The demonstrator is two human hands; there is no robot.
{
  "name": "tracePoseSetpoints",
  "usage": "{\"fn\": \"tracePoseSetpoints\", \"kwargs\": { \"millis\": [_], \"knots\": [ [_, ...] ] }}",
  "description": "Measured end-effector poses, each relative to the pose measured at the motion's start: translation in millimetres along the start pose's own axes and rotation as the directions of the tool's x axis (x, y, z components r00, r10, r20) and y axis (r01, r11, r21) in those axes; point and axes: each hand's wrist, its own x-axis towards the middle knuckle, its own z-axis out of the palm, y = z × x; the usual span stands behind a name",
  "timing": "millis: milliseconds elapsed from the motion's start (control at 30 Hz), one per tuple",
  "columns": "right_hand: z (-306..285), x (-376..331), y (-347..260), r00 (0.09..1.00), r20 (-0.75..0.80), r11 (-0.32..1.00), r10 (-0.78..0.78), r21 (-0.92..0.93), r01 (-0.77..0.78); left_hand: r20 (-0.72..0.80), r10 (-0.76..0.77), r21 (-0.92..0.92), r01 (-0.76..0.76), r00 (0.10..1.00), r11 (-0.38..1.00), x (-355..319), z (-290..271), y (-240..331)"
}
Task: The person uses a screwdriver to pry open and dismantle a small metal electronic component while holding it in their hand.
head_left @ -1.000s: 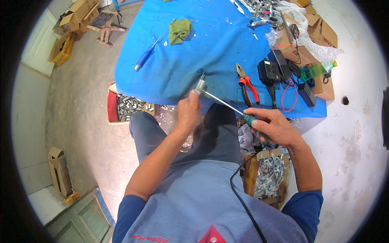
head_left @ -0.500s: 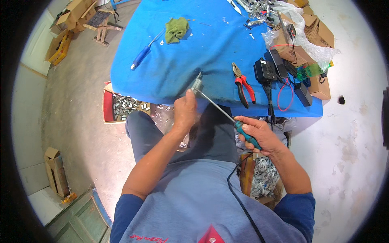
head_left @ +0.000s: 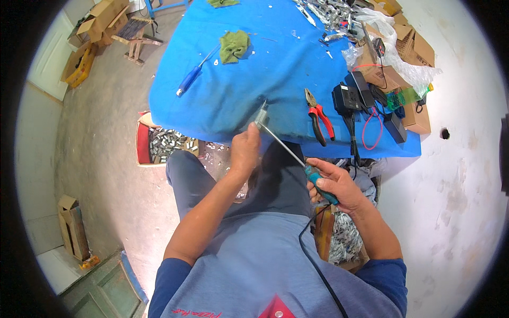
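My left hand (head_left: 246,151) is closed around a small greyish, partly see-through piece with a narrow pointed end (head_left: 261,114), whose tip points away from me over the near edge of the blue-covered table (head_left: 212,114). In my right hand (head_left: 339,185) is a screwdriver (head_left: 316,180) with a teal handle, gripped by the fingers and thumb. Its long metal shaft slants up and left, and its tip meets the piece just beside my left thumb. Fingers hide the piece's near end. Right of it lie pliers (head_left: 320,117) with red and black handles.
A blue-handled screwdriver (head_left: 190,80) and a green cloth (head_left: 234,46) lie farther back. Black power adapters (head_left: 347,99), cables and a green bottle (head_left: 405,97) crowd the right. Metal parts (head_left: 334,21) pile up behind. A box of small metal pieces (head_left: 144,143) stands below the table's left corner.
The view has shifted a little, so the tabletop things sit slightly lower. Both hands keep their grips, and the screwdriver's tip stays at the piece.
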Motion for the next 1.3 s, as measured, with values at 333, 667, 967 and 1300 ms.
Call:
{"fn": "tracePoseSetpoints", "kwargs": {
  "millis": [333, 667, 967, 1300],
  "knots": [
    [2, 7, 13, 0.862, 0.109, 0.364, -0.495, -0.875, 0.320, 0.028, -0.095, -0.116, 0.098, 0.995, 0.988, -3, 0, 1],
    [2, 5, -17, 0.989, -0.130, 0.918, 0.070, -0.379, -0.115, 0.034, -0.025, -0.067, 0.027, 0.999, 0.997, -2, 1, 3],
    [-4, 14, 11, 0.911, 0.005, 0.393, -0.413, -0.901, 0.183, 0.004, -0.035, -0.084, 0.035, 0.999, 0.996, -4, 5, -8],
    [2, 26, 32, 0.831, 0.059, -0.040, -0.553, -0.998, 0.044, -0.026, -0.050, -0.104, 0.047, 0.998, 0.993, -3, 10, -9]
  ]
}}
